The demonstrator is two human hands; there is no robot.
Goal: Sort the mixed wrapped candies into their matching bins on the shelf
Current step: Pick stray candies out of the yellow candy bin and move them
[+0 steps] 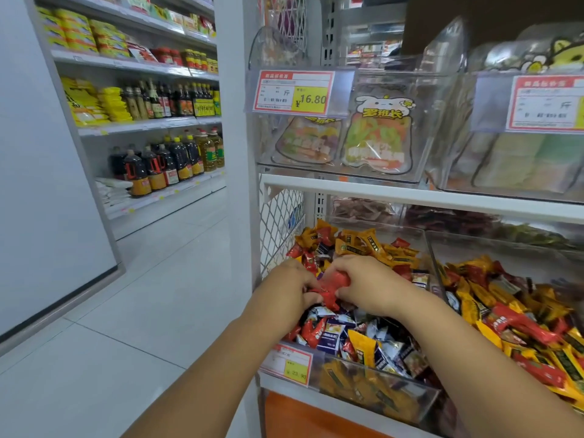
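While both hands meet over the middle of the left bin [363,385], the left hand [289,290] and right hand [371,286] grip one bunch of red candies [331,284], count unclear. Two clear bins sit on the lower shelf [284,387]: left holds red, yellow and blue-white candies; the right bin [493,248] holds yellow and red.

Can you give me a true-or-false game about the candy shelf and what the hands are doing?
1. The left hand and right hand both grip red candies. True.
2. The left bin holds only yellow candies. False: red, yellow and blue-and-white ones are mixed in it.
3. The price tag on the upper bin says 16.80. True.
4. Across the aisle there are toys. False: bottles and yellow packets stand there.
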